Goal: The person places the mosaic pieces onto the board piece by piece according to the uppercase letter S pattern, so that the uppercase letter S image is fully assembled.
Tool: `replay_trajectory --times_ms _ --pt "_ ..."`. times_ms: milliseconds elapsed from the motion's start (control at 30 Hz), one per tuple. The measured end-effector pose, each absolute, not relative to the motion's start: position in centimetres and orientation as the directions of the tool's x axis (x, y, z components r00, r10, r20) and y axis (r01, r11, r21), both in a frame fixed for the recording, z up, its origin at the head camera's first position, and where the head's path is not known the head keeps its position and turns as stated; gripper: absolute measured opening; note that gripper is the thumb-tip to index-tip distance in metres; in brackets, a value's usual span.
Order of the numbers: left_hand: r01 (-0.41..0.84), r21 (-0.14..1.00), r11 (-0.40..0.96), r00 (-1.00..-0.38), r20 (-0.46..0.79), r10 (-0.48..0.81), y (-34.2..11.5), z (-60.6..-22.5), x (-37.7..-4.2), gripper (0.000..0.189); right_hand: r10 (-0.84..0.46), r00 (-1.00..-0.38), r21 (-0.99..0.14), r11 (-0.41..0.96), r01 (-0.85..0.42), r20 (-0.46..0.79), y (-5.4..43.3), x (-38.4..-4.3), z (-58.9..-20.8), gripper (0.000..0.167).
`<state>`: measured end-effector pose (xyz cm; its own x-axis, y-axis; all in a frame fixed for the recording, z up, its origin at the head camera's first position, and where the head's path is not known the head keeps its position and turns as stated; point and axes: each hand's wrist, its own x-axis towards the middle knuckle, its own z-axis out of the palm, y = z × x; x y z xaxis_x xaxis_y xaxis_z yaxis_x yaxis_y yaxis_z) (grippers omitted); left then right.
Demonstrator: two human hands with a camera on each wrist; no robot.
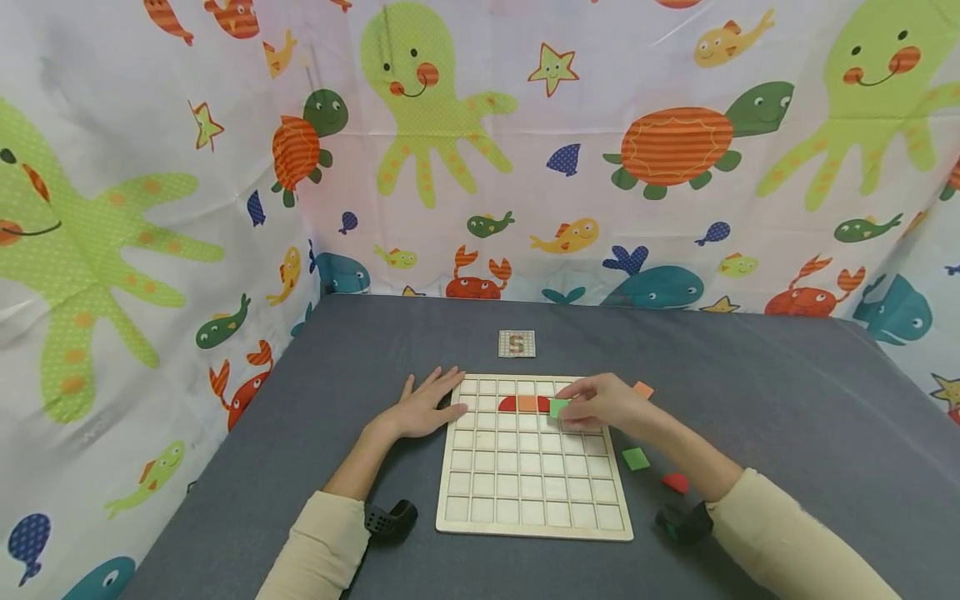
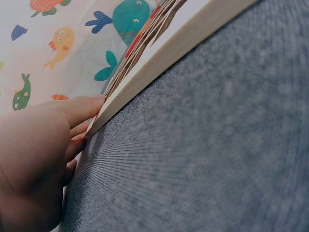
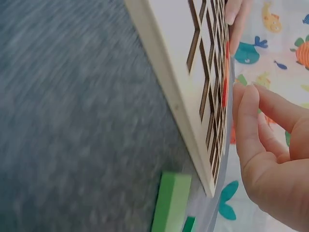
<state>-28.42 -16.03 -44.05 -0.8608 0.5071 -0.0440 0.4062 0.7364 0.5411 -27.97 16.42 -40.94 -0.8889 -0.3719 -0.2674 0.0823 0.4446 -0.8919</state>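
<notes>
A pale wooden grid board [image 1: 536,537] lies on the grey cloth. In its upper rows sit a red quarter-round tile [image 1: 508,404], an orange square tile [image 1: 527,403] and a second red tile [image 1: 543,404]. My right hand [image 1: 606,402] pinches a green square tile [image 1: 558,407] just right of that red tile; in the right wrist view the green tile [image 3: 242,79] shows at the fingertips. Whether it touches the board is unclear. My left hand [image 1: 422,407] rests at the board's upper left edge, fingers spread and thumb [image 2: 87,107] on the rim.
Right of the board lie a green tile [image 1: 636,459], a red tile [image 1: 676,482] and an orange tile [image 1: 642,389]. Behind the board is a small pattern card [image 1: 517,343] marked with an S shape. A printed sea-animal curtain [image 1: 450,167] surrounds the table.
</notes>
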Motion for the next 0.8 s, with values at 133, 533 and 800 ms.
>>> replay_trajectory --times_ms 133,533,800 --pt "0.406 0.536 0.741 -0.862 -0.045 0.505 -16.0 -44.0 -28.4 0.063 -0.362 -0.886 -0.892 0.438 0.111 -0.289 15.5 -27.8 -40.9 0.031" --pt "0.406 0.544 0.734 -0.860 -0.044 0.508 -16.0 -44.0 -28.4 0.063 -0.334 -0.867 -0.907 0.329 0.261 -0.370 12.9 -27.5 -40.9 0.033" --pt "0.402 0.536 0.742 -0.864 -0.046 0.502 -16.0 -44.0 -28.4 0.064 -0.352 -0.860 -0.912 0.311 0.265 -0.370 11.4 -27.2 -40.9 0.029"
